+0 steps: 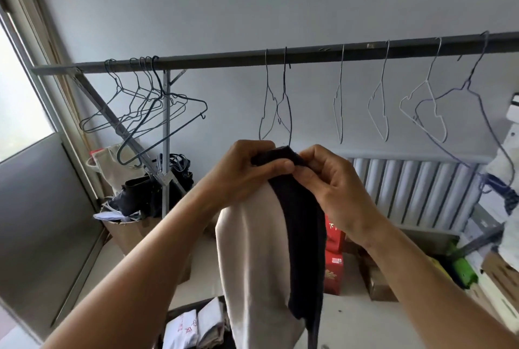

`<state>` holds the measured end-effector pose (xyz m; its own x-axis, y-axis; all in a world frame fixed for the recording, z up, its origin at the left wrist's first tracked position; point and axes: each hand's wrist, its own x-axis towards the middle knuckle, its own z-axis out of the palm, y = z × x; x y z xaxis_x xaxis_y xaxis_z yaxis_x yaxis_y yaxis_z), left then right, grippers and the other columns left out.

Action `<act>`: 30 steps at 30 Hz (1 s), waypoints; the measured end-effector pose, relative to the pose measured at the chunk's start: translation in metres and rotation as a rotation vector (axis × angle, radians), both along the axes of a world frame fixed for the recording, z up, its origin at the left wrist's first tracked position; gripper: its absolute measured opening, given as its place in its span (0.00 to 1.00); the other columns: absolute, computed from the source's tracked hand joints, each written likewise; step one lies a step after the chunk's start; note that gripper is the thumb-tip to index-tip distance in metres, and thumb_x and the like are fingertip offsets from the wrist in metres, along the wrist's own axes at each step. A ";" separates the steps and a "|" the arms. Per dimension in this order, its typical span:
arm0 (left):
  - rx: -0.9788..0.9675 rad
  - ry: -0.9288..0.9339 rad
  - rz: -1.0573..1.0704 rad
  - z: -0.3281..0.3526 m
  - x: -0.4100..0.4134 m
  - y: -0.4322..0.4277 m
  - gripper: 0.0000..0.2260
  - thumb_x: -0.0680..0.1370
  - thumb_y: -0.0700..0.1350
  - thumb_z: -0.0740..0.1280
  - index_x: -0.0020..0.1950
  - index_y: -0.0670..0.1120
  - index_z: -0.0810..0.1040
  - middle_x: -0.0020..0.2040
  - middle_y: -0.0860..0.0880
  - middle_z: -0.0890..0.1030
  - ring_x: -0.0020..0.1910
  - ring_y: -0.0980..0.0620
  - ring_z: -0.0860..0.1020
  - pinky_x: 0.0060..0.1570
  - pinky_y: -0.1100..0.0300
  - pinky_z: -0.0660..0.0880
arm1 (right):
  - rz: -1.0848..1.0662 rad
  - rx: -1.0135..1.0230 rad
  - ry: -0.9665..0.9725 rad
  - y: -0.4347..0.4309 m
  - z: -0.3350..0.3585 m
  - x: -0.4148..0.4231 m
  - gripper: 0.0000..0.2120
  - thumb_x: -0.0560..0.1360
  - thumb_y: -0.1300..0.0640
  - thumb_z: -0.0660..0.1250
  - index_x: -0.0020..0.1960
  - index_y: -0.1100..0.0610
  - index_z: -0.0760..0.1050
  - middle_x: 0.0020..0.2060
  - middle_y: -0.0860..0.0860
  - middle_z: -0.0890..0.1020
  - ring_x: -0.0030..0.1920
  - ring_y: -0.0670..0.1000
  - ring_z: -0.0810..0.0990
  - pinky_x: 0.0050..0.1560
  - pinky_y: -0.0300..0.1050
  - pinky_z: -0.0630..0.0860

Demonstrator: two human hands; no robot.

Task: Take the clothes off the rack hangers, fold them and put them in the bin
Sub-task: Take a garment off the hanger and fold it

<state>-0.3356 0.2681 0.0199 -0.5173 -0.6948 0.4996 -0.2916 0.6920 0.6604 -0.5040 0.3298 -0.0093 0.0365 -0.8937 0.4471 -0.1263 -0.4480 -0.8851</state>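
The cream and black garment point(252, 250) hangs straight down in front of me, pinched at its dark top edge by both hands: the fingers point(276, 165) of my left hand point(244, 174) curl tight round the fabric from the left, and my right hand point(334, 188) nips the same edge from the right, the two hands almost touching. Just behind my knuckles two bare wire hangers point(276, 101) dangle from the rack bar point(309, 53), and I cannot tell whether one wire is caught in the cloth; if it is, pulling down would drag the hanger off the bar or stretch the fabric. My grip is narrow, so I think the long loose body could twist and fold crooked unless I spread my hands along the edge. Below, the bin point(185, 308) holds folded white pieces point(182, 329); the hem drops out of view just beside it and might rumple that stack
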 end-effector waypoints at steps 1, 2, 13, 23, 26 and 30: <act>-0.009 -0.026 -0.006 0.006 -0.002 0.000 0.28 0.70 0.57 0.72 0.37 0.31 0.70 0.30 0.49 0.64 0.30 0.56 0.62 0.29 0.63 0.59 | -0.011 0.017 0.001 0.000 -0.003 -0.003 0.04 0.79 0.62 0.65 0.52 0.57 0.77 0.43 0.51 0.85 0.47 0.47 0.84 0.49 0.41 0.81; -0.004 -0.054 -0.013 0.011 -0.003 -0.001 0.26 0.71 0.54 0.73 0.37 0.31 0.70 0.30 0.49 0.65 0.30 0.56 0.63 0.29 0.63 0.59 | -0.023 0.037 0.018 0.000 -0.007 -0.007 0.06 0.78 0.63 0.65 0.52 0.55 0.77 0.43 0.50 0.85 0.47 0.47 0.84 0.50 0.42 0.81; -0.058 -0.142 0.055 0.045 -0.003 -0.004 0.19 0.76 0.49 0.71 0.31 0.45 0.67 0.27 0.55 0.62 0.25 0.59 0.60 0.25 0.66 0.57 | -0.049 0.199 -0.033 -0.003 -0.064 -0.011 0.11 0.77 0.54 0.66 0.54 0.60 0.78 0.47 0.53 0.85 0.50 0.48 0.84 0.50 0.41 0.81; 0.018 -0.170 0.115 0.055 0.032 -0.002 0.26 0.58 0.62 0.77 0.39 0.39 0.82 0.36 0.37 0.81 0.33 0.51 0.76 0.35 0.54 0.71 | -0.263 -0.080 -0.006 -0.011 -0.034 -0.023 0.14 0.81 0.54 0.60 0.40 0.60 0.74 0.32 0.49 0.74 0.34 0.45 0.72 0.36 0.38 0.70; 0.092 -0.147 0.107 0.060 0.033 0.000 0.23 0.59 0.64 0.77 0.33 0.44 0.83 0.29 0.46 0.79 0.29 0.55 0.75 0.32 0.61 0.71 | -0.291 -0.151 0.064 -0.012 -0.016 -0.031 0.18 0.81 0.53 0.60 0.33 0.56 0.68 0.25 0.43 0.68 0.28 0.41 0.66 0.30 0.32 0.64; 0.127 -0.095 0.031 0.072 0.025 0.009 0.20 0.66 0.63 0.74 0.25 0.48 0.79 0.24 0.54 0.77 0.23 0.59 0.74 0.24 0.69 0.69 | -0.286 -0.163 0.103 -0.016 0.000 -0.035 0.21 0.77 0.45 0.60 0.32 0.57 0.64 0.24 0.43 0.63 0.26 0.42 0.61 0.28 0.32 0.60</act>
<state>-0.3106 0.2766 0.0923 -0.5355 -0.7659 0.3560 -0.3772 0.5940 0.7106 -0.5394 0.3136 -0.0093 -0.1524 -0.7912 0.5922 -0.3521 -0.5164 -0.7806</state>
